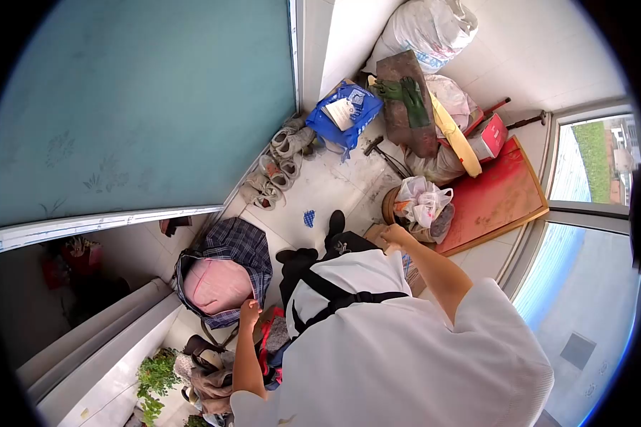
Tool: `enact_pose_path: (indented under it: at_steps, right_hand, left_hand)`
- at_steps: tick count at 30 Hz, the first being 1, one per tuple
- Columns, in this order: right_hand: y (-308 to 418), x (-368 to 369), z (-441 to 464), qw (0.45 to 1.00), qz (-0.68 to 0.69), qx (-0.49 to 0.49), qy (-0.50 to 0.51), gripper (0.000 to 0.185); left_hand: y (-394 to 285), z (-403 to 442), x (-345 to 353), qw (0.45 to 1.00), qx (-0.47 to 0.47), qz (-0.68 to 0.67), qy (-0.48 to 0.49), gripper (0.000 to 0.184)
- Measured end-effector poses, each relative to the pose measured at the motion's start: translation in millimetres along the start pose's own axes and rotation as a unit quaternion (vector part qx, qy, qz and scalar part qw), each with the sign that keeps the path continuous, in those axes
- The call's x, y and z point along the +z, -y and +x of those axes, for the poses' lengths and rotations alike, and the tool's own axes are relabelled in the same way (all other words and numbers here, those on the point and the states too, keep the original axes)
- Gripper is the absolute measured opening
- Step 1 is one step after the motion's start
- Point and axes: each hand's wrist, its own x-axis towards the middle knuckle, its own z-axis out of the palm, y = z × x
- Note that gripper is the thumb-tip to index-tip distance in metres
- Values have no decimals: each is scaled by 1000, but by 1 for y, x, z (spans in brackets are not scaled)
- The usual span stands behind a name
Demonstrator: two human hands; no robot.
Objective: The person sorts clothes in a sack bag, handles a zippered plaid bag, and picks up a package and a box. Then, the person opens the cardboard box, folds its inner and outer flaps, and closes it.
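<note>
A dark plaid cloth bag (251,245) stands on the floor to the left, its top gaping around a bulky pink bundle (217,285). My left hand (249,312) is at the bag's near right rim, fingers curled closed on the edge. A dark strap (219,340) hangs below it. My right hand (394,238) is held out over the right side, fingers bent but partly apart, with nothing visible in it. Beneath and beside it are a cardboard piece (374,232) and a white plastic bag (421,199) on a container; whether the hand touches the cardboard I cannot tell.
Worn shoes (271,171) line the glass door's base. Beyond are a blue bag (345,117), green gloves (412,99) on a brown board, a white sack (427,32) and a leaning red board (495,196). A clothes pile (210,373) and plant (157,381) lie at lower left.
</note>
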Motion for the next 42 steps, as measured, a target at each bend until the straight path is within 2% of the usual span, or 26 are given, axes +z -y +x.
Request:
enact_pose_path:
  at_steps: [4,5,6,12,14,15,16,17,19,20,21,23,25,28,30,32,35,39,40,41,42]
  right_hand:
    - [-56,1,22,993,3,110,-45,33]
    - [-59,-7,18,992,23,103,-63,33]
    - [-60,-17,8,991,41,97,-82,33]
    - [-93,-28,12,961,221,77,-147,27]
    - [-86,-49,5,952,247,90,-158,26]
    - [-85,-50,-4,945,264,101,-162,25]
    - [-85,-55,-14,941,276,102,-165,25]
    - [-84,-63,-16,936,290,104,-173,25]
    - [-91,-65,-27,918,306,143,-207,26]
    - [-94,-65,-35,910,320,167,-205,26]
    - [-100,-63,-42,912,312,166,-207,25]
    - [-103,-73,-57,909,320,195,-182,24]
    - [-106,-84,-60,896,329,222,-199,27]
    - [-127,-92,-51,891,323,228,-224,29]
    - [-138,-106,-38,897,309,220,-229,29]
    - [-145,-131,-18,910,292,185,-230,28]
    - [-144,-177,26,922,283,159,-210,27]
    - [-150,-210,115,954,228,93,-170,25]
    - [-154,-211,144,961,214,113,-133,23]
    - [-158,-209,175,966,207,76,-135,22]
    - [-154,-221,205,970,211,68,-98,21]
  left_hand:
    - [-91,1,25,993,53,85,62,27]
    - [-128,-6,35,988,53,117,83,27]
    - [-139,-1,42,986,87,97,101,26]
    - [-230,8,63,963,98,181,172,22]
    - [-221,60,60,958,95,203,181,23]
    - [-239,75,69,966,74,197,152,23]
    - [-239,112,75,962,105,217,128,22]
    - [-258,142,86,947,87,280,133,23]
    - [-304,184,113,948,113,255,154,25]
    - [-311,225,127,928,142,310,149,29]
    - [-357,223,141,915,154,335,162,35]
    - [-434,215,172,957,141,219,128,30]
    - [-489,225,198,972,121,152,129,25]
    - [-548,222,227,966,169,89,174,24]
    - [-569,210,239,966,158,102,176,24]
    - [-578,199,248,965,155,123,173,25]
    - [-543,189,249,979,70,143,131,26]
    - [-461,144,228,980,-35,191,50,24]
    - [-443,122,225,980,-42,190,35,24]
    - [-400,117,213,978,-68,196,23,23]
    - [-389,97,217,966,-133,221,4,22]
